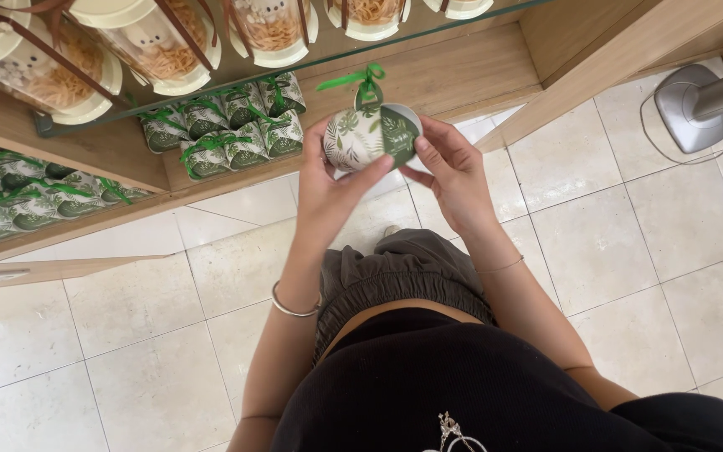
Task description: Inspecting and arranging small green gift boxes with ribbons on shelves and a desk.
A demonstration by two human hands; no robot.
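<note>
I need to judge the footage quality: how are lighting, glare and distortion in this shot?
Head view: even, soft light; the leaf-print box between left hand and right hand is sharp; faint sheen on the floor tiles; wide-angle lens bends the wooden shelf edges.

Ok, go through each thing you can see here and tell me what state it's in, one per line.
Round leaf-print gift box with green ribbon: held up off the shelf, lid on, bow tied.
Left hand: gripping the box's side.
Right hand: fingertips on the box's dark green end.
Matching leaf-print boxes on the lower wooden shelf: stacked, closed, ribbons tied.
Clear tubs with cream lids: lying on the glass shelf, closed.
</note>
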